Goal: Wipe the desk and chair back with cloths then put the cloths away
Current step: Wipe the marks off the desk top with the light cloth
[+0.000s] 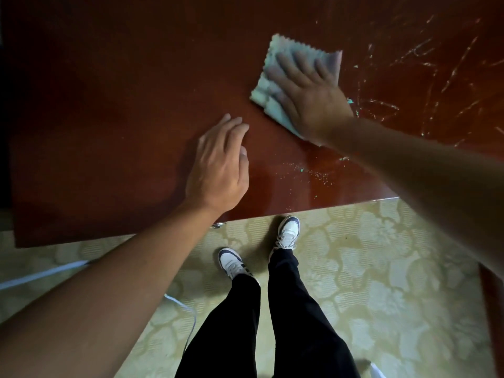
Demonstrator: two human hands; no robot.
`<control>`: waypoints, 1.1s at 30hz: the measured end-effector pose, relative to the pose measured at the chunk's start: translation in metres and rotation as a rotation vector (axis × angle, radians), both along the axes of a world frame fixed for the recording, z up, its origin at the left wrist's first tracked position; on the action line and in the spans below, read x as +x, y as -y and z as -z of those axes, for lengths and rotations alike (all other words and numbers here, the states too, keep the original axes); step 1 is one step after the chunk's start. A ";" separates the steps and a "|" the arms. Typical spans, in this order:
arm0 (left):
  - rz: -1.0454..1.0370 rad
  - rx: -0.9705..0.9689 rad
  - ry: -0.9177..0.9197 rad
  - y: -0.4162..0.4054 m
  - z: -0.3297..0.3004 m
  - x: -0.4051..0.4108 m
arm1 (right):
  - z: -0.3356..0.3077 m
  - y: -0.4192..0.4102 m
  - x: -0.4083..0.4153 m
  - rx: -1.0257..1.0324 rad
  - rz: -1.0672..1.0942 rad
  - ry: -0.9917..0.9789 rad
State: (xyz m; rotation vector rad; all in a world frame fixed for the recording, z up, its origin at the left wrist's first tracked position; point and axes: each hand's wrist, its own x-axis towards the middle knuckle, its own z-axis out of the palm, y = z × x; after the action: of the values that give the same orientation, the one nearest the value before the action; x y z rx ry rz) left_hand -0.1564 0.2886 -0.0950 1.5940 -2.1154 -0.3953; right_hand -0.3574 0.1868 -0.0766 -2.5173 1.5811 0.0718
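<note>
Reddish-brown lacquered surface (109, 105), glossy, seen from overhead. Pale folded cloth (275, 64) lies on it right of centre, zigzag edges, long axis running roughly from near-right to far-left.

Right hand (308, 88): flat on top of the cloth, fingers straight and spread, pointing away and left. Grip state: palm pressing, nothing curled round the cloth. Fingers look blurred, so probably mid-stroke, but can't confirm direction from one frame. Forearm comes in from the lower right, extended well over the surface.

Left hand (218, 165): flat on bare surface, just near-left of the cloth, apart from it, fingers straight and relaxed, holding nothing. Reads as a brace.

Key relation: unwiped mess sits right and far-right of the cloth, whitish streaks (425, 77) across the top-right area, plus a scatter of fine specks (308, 170) near the front edge, between the two hands. Left side of the surface looks clean, though it's dark there. Right hand is the nearer one to both patches.

Judgement: desk wipe in progress, early in the task. Next strokes should go rightward into the streaks, then back toward the front edge for the specks. Only one cloth in view; chair not in view.

Floor: patterned carpet (381, 268), white cable (41, 274) at left.
</note>
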 end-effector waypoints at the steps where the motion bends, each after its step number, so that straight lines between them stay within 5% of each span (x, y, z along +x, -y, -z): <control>1: -0.003 0.000 -0.006 0.000 0.000 0.000 | -0.001 -0.022 0.002 -0.013 -0.040 0.009; 7: -0.012 0.006 -0.012 0.001 -0.001 0.000 | -0.001 -0.092 -0.007 0.057 -0.336 0.026; 13: -0.017 -0.007 -0.012 0.002 -0.001 0.000 | 0.001 -0.006 -0.012 -0.003 -0.117 0.015; 22: -0.018 -0.015 0.002 0.000 0.000 0.000 | 0.003 -0.114 -0.011 0.023 -0.437 0.023; 28: -0.033 -0.027 0.009 0.000 0.003 -0.003 | 0.003 -0.056 -0.004 -0.034 -0.094 0.055; 33: -0.066 -0.048 0.021 -0.007 -0.001 -0.011 | 0.003 -0.123 -0.026 0.014 -0.362 0.108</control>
State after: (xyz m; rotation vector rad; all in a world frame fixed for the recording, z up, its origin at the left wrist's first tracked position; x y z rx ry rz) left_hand -0.1670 0.2957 -0.0945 1.6425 -2.0656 -0.3052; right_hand -0.3838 0.3101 -0.0800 -2.7136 1.0675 -0.0086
